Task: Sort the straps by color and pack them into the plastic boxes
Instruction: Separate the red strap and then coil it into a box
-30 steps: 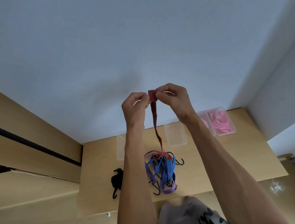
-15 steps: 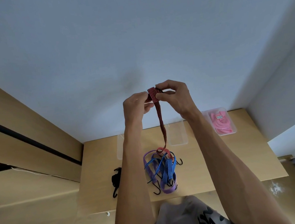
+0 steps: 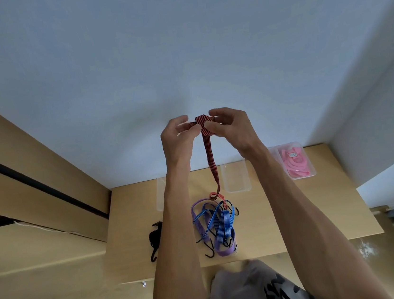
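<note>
Red strap (image 3: 210, 157) held high over the tabletop (image 3: 298, 211), top end folded into a small wad, tail hanging to the blue/purple pile (image 3: 215, 224). Left hand (image 3: 177, 139) and right hand (image 3: 232, 130) both pinch the wad. Step looks like coiling red. Next: gather the tail, drop it into the clear box (image 3: 235, 177); hooks may snag.

Bare wooden tabletop (image 3: 298, 211) is left open on the right, between the tangled blue and purple hooked straps (image 3: 216, 225) and the clear plastic box of pink straps (image 3: 296, 160). The left side is partly taken by a black hooked strap bundle (image 3: 155, 239). An empty clear plastic box (image 3: 235, 177) stands behind the tangle.
</note>
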